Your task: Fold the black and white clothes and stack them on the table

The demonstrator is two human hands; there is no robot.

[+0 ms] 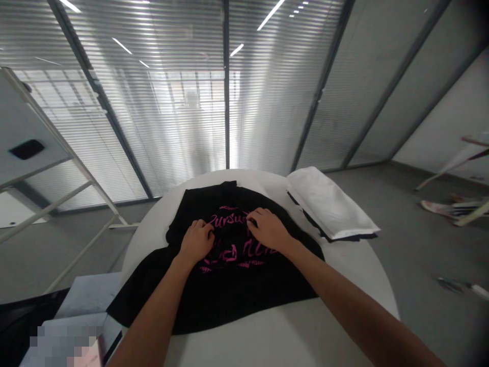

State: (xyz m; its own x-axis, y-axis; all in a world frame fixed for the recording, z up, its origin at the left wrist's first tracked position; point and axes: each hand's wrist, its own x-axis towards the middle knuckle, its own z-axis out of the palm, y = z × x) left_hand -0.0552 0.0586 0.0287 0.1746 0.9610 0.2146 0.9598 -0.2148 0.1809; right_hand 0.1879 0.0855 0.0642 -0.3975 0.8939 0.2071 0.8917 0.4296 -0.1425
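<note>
A black T-shirt (pixel 244 295) with pink lettering lies spread on a round white table (pixel 267 339), its fabric rumpled around the print. On the left part of the print rests my left hand (pixel 197 238), its fingers curled into the cloth. My right hand (pixel 266 227) is on the upper right of the lettering, thumb and fingers bent together on the fabric. The fingers partly cover the words, and the cloth right under the fingertips is hidden.
Folded white and black garments (pixel 330 204) are stacked at the table's right edge. A whiteboard on a frame (pixel 82 168) stands at the left. Pale boxes (pixel 89 295) sit below the table's left side. Glass panels with blinds (pixel 263 102) rise behind.
</note>
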